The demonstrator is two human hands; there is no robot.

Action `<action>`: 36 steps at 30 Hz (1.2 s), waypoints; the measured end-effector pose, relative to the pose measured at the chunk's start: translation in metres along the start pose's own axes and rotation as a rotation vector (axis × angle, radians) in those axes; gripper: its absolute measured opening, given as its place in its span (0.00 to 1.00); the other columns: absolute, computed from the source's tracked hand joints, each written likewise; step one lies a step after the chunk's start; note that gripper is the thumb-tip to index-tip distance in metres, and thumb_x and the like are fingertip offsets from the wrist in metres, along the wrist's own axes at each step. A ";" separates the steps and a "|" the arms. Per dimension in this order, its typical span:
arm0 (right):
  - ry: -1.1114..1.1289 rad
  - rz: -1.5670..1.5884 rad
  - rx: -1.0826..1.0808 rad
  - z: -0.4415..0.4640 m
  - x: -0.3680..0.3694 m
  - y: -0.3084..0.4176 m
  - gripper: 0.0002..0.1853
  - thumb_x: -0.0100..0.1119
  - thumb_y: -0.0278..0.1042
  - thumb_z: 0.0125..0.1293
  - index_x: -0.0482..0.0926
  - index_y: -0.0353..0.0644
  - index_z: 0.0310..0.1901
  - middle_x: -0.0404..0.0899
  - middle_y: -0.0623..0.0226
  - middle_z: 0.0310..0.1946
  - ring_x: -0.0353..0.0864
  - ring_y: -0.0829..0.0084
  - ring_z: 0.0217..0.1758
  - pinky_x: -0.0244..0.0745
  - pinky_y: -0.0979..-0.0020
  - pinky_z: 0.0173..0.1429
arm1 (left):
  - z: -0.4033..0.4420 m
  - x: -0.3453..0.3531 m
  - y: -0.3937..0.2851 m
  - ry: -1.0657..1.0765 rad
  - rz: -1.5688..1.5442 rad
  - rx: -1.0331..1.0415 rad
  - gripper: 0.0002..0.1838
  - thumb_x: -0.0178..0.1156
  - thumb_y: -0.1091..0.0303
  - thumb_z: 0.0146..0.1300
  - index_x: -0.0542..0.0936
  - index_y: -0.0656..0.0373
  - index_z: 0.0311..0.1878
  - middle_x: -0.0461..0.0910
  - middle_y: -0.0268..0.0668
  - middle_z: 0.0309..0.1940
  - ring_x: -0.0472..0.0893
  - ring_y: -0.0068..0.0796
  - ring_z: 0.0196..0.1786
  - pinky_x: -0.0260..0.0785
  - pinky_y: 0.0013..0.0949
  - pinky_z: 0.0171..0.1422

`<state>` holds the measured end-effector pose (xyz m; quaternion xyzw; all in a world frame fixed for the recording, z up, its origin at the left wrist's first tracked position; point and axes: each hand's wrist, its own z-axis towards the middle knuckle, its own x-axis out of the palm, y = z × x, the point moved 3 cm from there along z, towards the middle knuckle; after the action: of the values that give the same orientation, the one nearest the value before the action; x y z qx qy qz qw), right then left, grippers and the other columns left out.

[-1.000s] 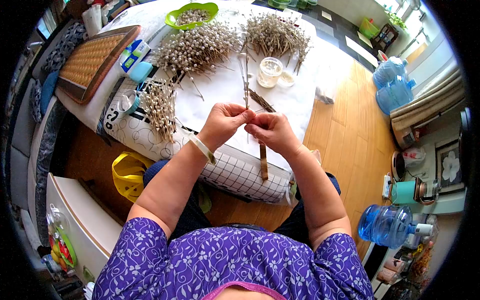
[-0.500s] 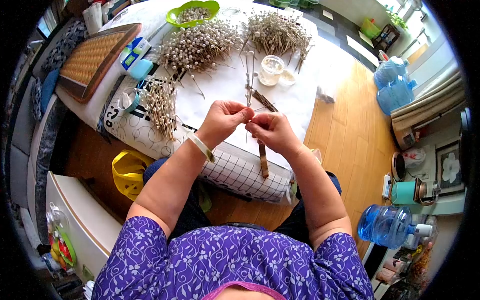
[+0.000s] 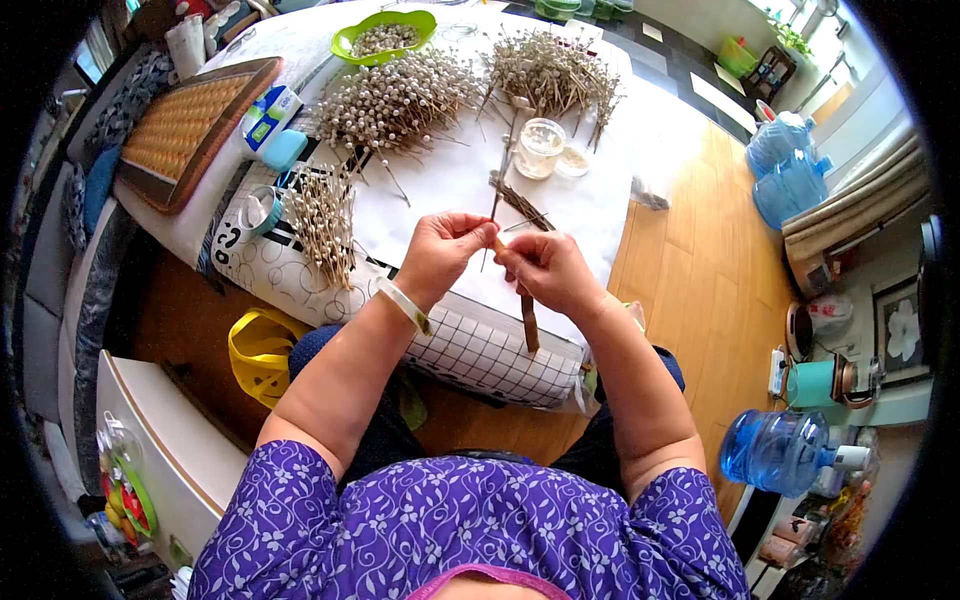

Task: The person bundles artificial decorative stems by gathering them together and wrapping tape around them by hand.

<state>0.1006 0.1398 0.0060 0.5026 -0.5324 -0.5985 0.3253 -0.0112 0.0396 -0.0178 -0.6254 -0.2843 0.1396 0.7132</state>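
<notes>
My left hand pinches a thin stem that points away from me across the white table. Close beside it, my right hand has its fingers pressed together on a brown strip, whose end hangs below the hand. Just beyond my hands lie short brown sticks. Farther out are an open clear tub and its lid. Two large heaps of budded stems spread over the far part of the table, and a smaller bunch lies on the left.
A green bowl of buds stands at the back. At the left are a tape roll, a blue case and a woven mat. A yellow bag is below the table; water bottles stand at the right.
The stem has tilted a little to the right at its far end. My fingertips have moved slightly apart, with a tan piece of the strip now showing between them.
</notes>
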 end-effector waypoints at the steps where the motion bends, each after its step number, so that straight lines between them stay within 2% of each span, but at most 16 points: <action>1: -0.002 0.001 -0.003 -0.001 -0.002 0.001 0.08 0.55 0.32 0.59 0.77 0.35 0.30 0.75 0.72 0.19 0.70 0.85 0.20 0.67 0.81 0.25 | 0.000 0.000 -0.002 0.002 0.003 0.002 0.07 0.57 0.72 0.56 0.78 0.67 0.35 0.79 0.39 0.29 0.78 0.24 0.32 0.72 0.25 0.41; 3: 0.287 0.026 0.108 -0.006 0.001 -0.002 0.09 0.54 0.33 0.60 0.78 0.36 0.30 0.76 0.72 0.19 0.70 0.85 0.20 0.68 0.81 0.25 | -0.004 0.002 -0.005 -0.045 -0.032 -0.095 0.07 0.56 0.71 0.57 0.78 0.66 0.34 0.79 0.38 0.27 0.78 0.24 0.28 0.73 0.25 0.35; 4: 0.289 -0.087 0.049 -0.005 -0.005 0.000 0.11 0.52 0.36 0.61 0.78 0.37 0.32 0.77 0.72 0.21 0.71 0.85 0.21 0.68 0.80 0.24 | -0.004 0.003 -0.005 -0.029 -0.036 -0.097 0.07 0.56 0.70 0.58 0.77 0.65 0.34 0.78 0.38 0.25 0.78 0.23 0.25 0.73 0.24 0.29; 5: 0.254 -0.095 0.141 -0.004 -0.014 0.001 0.13 0.51 0.38 0.61 0.79 0.36 0.33 0.78 0.71 0.23 0.71 0.84 0.23 0.69 0.80 0.27 | -0.006 0.005 -0.006 -0.025 -0.036 -0.100 0.07 0.56 0.70 0.58 0.77 0.65 0.34 0.78 0.38 0.25 0.78 0.23 0.25 0.73 0.24 0.29; 7: 0.009 0.203 -0.085 0.006 -0.023 0.001 0.13 0.52 0.37 0.61 0.78 0.35 0.33 0.78 0.69 0.25 0.71 0.84 0.26 0.69 0.81 0.31 | -0.009 0.010 -0.010 0.026 -0.034 -0.133 0.08 0.55 0.70 0.59 0.77 0.66 0.34 0.78 0.36 0.23 0.76 0.18 0.23 0.70 0.20 0.29; 8: -0.072 0.226 -0.038 0.005 -0.028 -0.002 0.10 0.54 0.34 0.60 0.78 0.34 0.32 0.77 0.69 0.25 0.71 0.84 0.28 0.68 0.82 0.33 | -0.012 0.015 -0.013 0.012 -0.014 -0.149 0.08 0.55 0.69 0.59 0.77 0.66 0.33 0.78 0.36 0.22 0.75 0.18 0.22 0.69 0.20 0.28; 12: -0.110 0.333 -0.141 0.011 -0.016 -0.012 0.05 0.58 0.28 0.56 0.78 0.35 0.29 0.76 0.72 0.23 0.70 0.84 0.25 0.67 0.83 0.32 | -0.012 0.024 -0.009 0.171 -0.043 -0.144 0.09 0.55 0.68 0.60 0.76 0.66 0.32 0.76 0.35 0.20 0.73 0.17 0.20 0.66 0.20 0.25; 15: -0.133 0.337 -0.141 0.012 -0.015 -0.012 0.06 0.57 0.30 0.57 0.77 0.36 0.27 0.76 0.72 0.22 0.68 0.86 0.23 0.64 0.84 0.29 | -0.013 0.022 -0.009 0.187 -0.014 -0.177 0.10 0.56 0.65 0.59 0.77 0.63 0.32 0.75 0.32 0.20 0.72 0.17 0.20 0.67 0.21 0.26; 19: -0.121 0.396 -0.131 0.011 -0.012 -0.007 0.08 0.56 0.32 0.59 0.76 0.36 0.27 0.73 0.74 0.20 0.64 0.87 0.21 0.59 0.85 0.25 | -0.015 0.021 -0.014 0.180 -0.010 -0.198 0.10 0.56 0.65 0.59 0.77 0.63 0.31 0.75 0.32 0.21 0.73 0.18 0.21 0.67 0.21 0.26; 21: -0.065 0.432 -0.150 0.010 -0.012 -0.005 0.09 0.55 0.33 0.59 0.76 0.36 0.27 0.71 0.75 0.18 0.61 0.87 0.19 0.54 0.84 0.23 | -0.016 0.020 -0.015 0.222 -0.081 -0.257 0.09 0.56 0.66 0.59 0.76 0.63 0.32 0.75 0.33 0.21 0.74 0.19 0.21 0.68 0.22 0.27; 25: -0.003 0.499 -0.166 0.009 -0.009 -0.004 0.09 0.55 0.34 0.59 0.76 0.36 0.28 0.70 0.75 0.18 0.60 0.87 0.19 0.54 0.84 0.23 | -0.017 0.018 -0.013 0.319 -0.241 -0.301 0.08 0.55 0.67 0.59 0.76 0.62 0.33 0.75 0.33 0.22 0.75 0.21 0.22 0.70 0.24 0.28; 28: 0.047 0.468 -0.158 0.009 -0.010 -0.004 0.10 0.53 0.34 0.61 0.76 0.35 0.29 0.71 0.74 0.19 0.60 0.87 0.20 0.55 0.84 0.24 | -0.021 0.016 -0.012 0.291 -0.244 -0.342 0.08 0.56 0.67 0.58 0.76 0.62 0.33 0.76 0.34 0.22 0.76 0.22 0.22 0.70 0.25 0.28; 31: 0.058 0.366 -0.144 0.009 -0.013 0.001 0.10 0.51 0.34 0.62 0.76 0.35 0.33 0.71 0.74 0.20 0.64 0.86 0.22 0.59 0.84 0.25 | -0.022 0.014 -0.013 0.254 -0.203 -0.285 0.07 0.57 0.68 0.58 0.77 0.63 0.33 0.77 0.36 0.23 0.76 0.23 0.23 0.71 0.25 0.28; 33: 0.028 0.443 -0.067 0.006 -0.016 0.008 0.10 0.50 0.33 0.62 0.76 0.35 0.37 0.73 0.72 0.24 0.69 0.84 0.26 0.64 0.83 0.27 | -0.022 0.012 -0.018 0.227 -0.163 -0.207 0.07 0.57 0.69 0.57 0.77 0.64 0.32 0.77 0.37 0.22 0.77 0.23 0.24 0.71 0.25 0.29; 34: 0.034 0.450 -0.073 0.005 -0.019 0.008 0.13 0.51 0.35 0.62 0.74 0.35 0.43 0.75 0.69 0.29 0.73 0.82 0.31 0.69 0.82 0.30 | -0.022 0.011 -0.019 0.224 -0.165 -0.200 0.07 0.57 0.69 0.57 0.77 0.64 0.32 0.77 0.37 0.22 0.77 0.23 0.24 0.71 0.25 0.29; 36: 0.097 0.422 -0.071 0.001 -0.010 0.003 0.14 0.52 0.35 0.61 0.73 0.35 0.44 0.76 0.68 0.31 0.74 0.82 0.33 0.70 0.82 0.31 | -0.021 0.006 -0.020 0.142 -0.136 -0.179 0.07 0.58 0.71 0.56 0.77 0.67 0.31 0.77 0.36 0.22 0.75 0.19 0.23 0.69 0.22 0.28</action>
<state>0.1019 0.1486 0.0116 0.3966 -0.5881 -0.5104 0.4861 0.0029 0.0223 0.0017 -0.6739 -0.2864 0.0204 0.6807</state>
